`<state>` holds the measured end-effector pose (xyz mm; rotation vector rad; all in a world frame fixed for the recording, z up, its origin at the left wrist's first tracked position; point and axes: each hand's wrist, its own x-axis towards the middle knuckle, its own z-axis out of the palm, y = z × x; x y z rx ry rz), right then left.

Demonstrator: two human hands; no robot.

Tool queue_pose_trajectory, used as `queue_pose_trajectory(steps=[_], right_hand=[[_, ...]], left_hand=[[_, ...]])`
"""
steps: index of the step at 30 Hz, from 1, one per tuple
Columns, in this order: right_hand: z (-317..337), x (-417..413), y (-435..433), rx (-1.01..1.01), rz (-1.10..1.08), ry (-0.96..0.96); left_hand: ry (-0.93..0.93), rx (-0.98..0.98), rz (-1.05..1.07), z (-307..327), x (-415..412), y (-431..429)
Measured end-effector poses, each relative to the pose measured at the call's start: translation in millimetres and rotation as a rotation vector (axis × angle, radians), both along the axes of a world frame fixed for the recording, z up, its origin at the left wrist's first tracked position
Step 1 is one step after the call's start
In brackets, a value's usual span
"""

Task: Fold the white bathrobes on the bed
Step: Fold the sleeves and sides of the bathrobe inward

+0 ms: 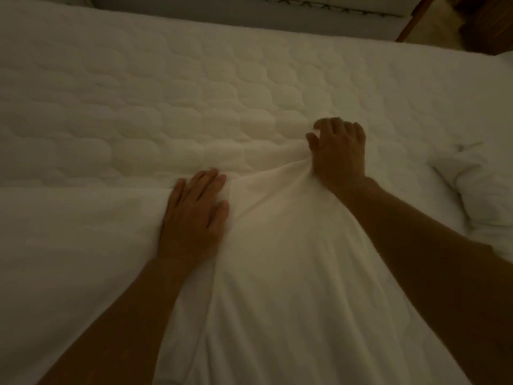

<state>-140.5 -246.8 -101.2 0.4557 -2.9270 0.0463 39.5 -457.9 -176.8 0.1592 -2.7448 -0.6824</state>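
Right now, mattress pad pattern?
White quilted mattress pad, rounded brick-like stitching; head view.

I see my left hand lying flat, palm down and fingers together, pressed on the white bathrobe at its left edge, the bare forearm running back toward me. My right hand sits farther up and to the right at the robe's far end, knuckles up, fingers curled tight into a bunched pinch of that cloth, forearm bare.

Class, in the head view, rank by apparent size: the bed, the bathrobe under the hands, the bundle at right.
1. Bed
2. Bathrobe, though nearness to the camera enlarges it
3. Bundle, partly cropped
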Motion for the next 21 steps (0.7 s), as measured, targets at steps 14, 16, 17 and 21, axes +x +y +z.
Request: queue_pose_trajectory(steps=[14, 16, 17, 21], right_hand=[[-9.0, 219.3, 49.9, -0.138, -0.201, -0.371], [-3.4, 266.7, 54.5, -0.124, -0.185, -0.423], [-5.1, 289.5, 63.4, -0.111, -0.203, -0.444], [-14.9, 383.8, 120.5, -0.117, -0.37, -0.495]], left_hand=[[-0.167, -0.129, -0.065, 3.0, -1.1, -2.7], [-0.251, -0.029, -0.066, 14.7, -1.7, -5.4], [-0.296, 0.023, -0.066, 17.2, -4.0, -7.2], [-0.384, -0.057, -0.111, 21.4, -4.0, -6.8]])
